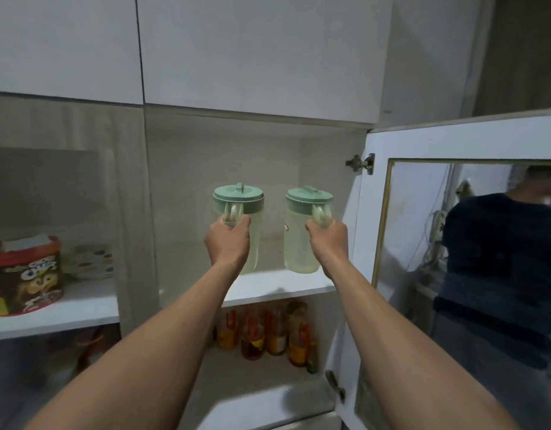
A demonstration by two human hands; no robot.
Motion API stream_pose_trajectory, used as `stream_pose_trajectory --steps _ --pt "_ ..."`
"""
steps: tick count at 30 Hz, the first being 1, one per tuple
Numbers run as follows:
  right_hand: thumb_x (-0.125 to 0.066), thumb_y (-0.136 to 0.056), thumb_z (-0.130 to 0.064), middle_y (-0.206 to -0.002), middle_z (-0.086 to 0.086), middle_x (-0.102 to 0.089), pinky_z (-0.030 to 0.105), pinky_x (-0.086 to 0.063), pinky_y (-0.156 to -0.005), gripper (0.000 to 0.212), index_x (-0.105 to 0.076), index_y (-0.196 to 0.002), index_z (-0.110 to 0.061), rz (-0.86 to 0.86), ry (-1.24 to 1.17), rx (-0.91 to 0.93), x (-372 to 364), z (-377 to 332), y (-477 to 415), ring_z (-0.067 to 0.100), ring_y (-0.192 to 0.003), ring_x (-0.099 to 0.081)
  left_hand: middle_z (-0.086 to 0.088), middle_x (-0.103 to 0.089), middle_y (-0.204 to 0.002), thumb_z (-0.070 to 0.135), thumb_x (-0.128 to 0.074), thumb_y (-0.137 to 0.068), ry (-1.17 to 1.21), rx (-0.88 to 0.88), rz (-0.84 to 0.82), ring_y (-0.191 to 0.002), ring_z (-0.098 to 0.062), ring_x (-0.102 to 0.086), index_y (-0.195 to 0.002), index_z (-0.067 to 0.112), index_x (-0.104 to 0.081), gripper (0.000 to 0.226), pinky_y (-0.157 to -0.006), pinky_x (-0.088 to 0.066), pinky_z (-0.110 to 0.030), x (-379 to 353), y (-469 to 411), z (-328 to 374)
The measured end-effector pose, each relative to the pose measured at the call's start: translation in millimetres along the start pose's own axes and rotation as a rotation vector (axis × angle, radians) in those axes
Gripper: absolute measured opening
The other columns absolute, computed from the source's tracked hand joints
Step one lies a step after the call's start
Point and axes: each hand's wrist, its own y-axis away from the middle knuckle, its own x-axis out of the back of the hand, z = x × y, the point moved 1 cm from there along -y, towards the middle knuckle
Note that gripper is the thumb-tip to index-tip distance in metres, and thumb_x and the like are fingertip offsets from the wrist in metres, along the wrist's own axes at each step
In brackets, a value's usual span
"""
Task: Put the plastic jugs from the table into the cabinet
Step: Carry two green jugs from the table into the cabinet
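Note:
Two clear plastic jugs with pale green lids stand upright inside the open cabinet compartment, over its white shelf [268, 288]. My left hand [228, 240] is closed around the handle of the left jug [255, 212]. My right hand [328, 242] grips the handle of the right jug [299, 237]. The jugs are a small gap apart. Their bases are at shelf level; I cannot tell if they rest on it. My left hand hides the lower part of the left jug.
The cabinet door [454, 144] with a glass pane hangs open at the right, reflecting a person. Several bottles [268, 333] fill the shelf below. Behind the shut left door stand a red-and-brown tin [24, 274] and a spotted bowl [88, 262].

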Motion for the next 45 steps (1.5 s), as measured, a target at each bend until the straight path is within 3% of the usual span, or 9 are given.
stream_pose_trajectory --steps 7,12,15,17,20,24,31,37,45 --pt "-0.064 -0.085 -0.023 -0.081 0.005 -0.07 0.037 -0.052 -0.068 0.008 -0.067 -0.085 -0.015 0.017 0.027 -0.007 -31 44 -78 0.022 -0.074 -0.065 -0.005 -0.062 -0.067 0.033 -0.06 -0.084 -0.078 -0.005 -0.029 -0.073 -0.032 -0.06 -0.076 0.013 -0.065 0.022 -0.065 -0.039 -0.032 -62 -66 -39" --pt "-0.064 -0.085 -0.024 -0.065 -0.001 -0.061 0.029 -0.04 -0.054 0.011 -0.066 -0.08 -0.014 0.007 0.045 -0.016 -62 82 -143 0.02 -0.062 -0.056 -0.016 -0.071 -0.079 0.036 -0.061 -0.082 -0.114 0.008 0.0 -0.081 -0.036 -0.065 -0.08 0.01 -0.067 0.027 -0.077 -0.053 -0.042 -113 -116 -77" --pt "-0.065 -0.084 -0.023 -0.074 0.002 -0.067 0.029 -0.046 -0.062 0.014 -0.071 -0.089 -0.012 0.006 0.022 -0.005 -86 109 -190 0.022 -0.068 -0.062 -0.013 -0.071 -0.079 0.037 -0.064 -0.081 -0.077 0.045 0.028 -0.081 -0.034 -0.067 -0.082 0.009 -0.071 0.029 -0.075 -0.055 -0.04 -147 -152 -106" --pt "-0.065 -0.086 -0.022 -0.076 0.0 -0.065 0.027 -0.044 -0.06 0.014 -0.07 -0.094 -0.012 -0.011 0.013 -0.018 -101 127 -219 0.019 -0.068 -0.061 -0.012 -0.072 -0.083 0.036 -0.065 -0.08 -0.047 0.083 0.028 -0.08 -0.032 -0.067 -0.086 0.01 -0.072 0.027 -0.074 -0.056 -0.039 -168 -173 -124" --pt "-0.065 -0.089 -0.019 -0.082 0.0 -0.067 0.03 -0.051 -0.065 0.002 -0.064 -0.09 -0.018 -0.047 0.01 -0.034 -122 155 -262 0.017 -0.072 -0.063 -0.017 -0.07 -0.089 0.031 -0.06 -0.087 -0.131 0.08 -0.006 -0.079 -0.034 -0.062 -0.082 0.01 -0.065 0.022 -0.062 -0.043 -0.031 -203 -205 -150" --pt "-0.062 -0.09 -0.012 -0.066 0.002 -0.057 0.029 -0.039 -0.055 0.019 -0.056 -0.073 -0.016 -0.081 0.025 -0.057 -149 189 -309 0.017 -0.057 -0.049 -0.019 -0.071 -0.1 0.035 -0.06 -0.089 -0.215 0.08 0.015 -0.093 -0.037 -0.066 -0.097 0.005 -0.069 0.032 -0.081 -0.052 -0.039 -239 -240 -180" --pt "-0.064 -0.084 -0.007 -0.052 -0.003 -0.046 0.031 -0.034 -0.055 0.036 -0.044 -0.057 -0.02 -0.098 0.017 -0.038 -188 246 -370 0.014 -0.05 -0.041 -0.017 -0.069 -0.085 0.029 -0.06 -0.087 -0.22 0.086 0.002 -0.082 -0.036 -0.065 -0.086 0.006 -0.066 0.024 -0.08 -0.055 -0.047 -295 -281 -244" --pt "-0.067 -0.085 -0.009 -0.057 -0.003 -0.048 0.026 -0.034 -0.054 0.022 -0.054 -0.068 -0.016 -0.083 -0.01 -0.068 -209 279 -405 0.01 -0.05 -0.041 -0.016 -0.069 -0.084 0.031 -0.062 -0.088 -0.213 0.112 -0.002 -0.08 -0.035 -0.065 -0.077 0.011 -0.06 0.022 -0.079 -0.055 -0.047 -329 -301 -270" --pt "-0.065 -0.088 -0.01 -0.059 -0.004 -0.048 0.025 -0.033 -0.053 0.029 -0.049 -0.067 -0.022 -0.104 -0.004 -0.056 -230 297 -433 0.011 -0.052 -0.044 -0.013 -0.067 -0.079 0.03 -0.062 -0.088 -0.206 0.125 -0.021 -0.077 -0.034 -0.065 -0.079 0.011 -0.062 0.021 -0.075 -0.056 -0.044 -356 -324 -290"
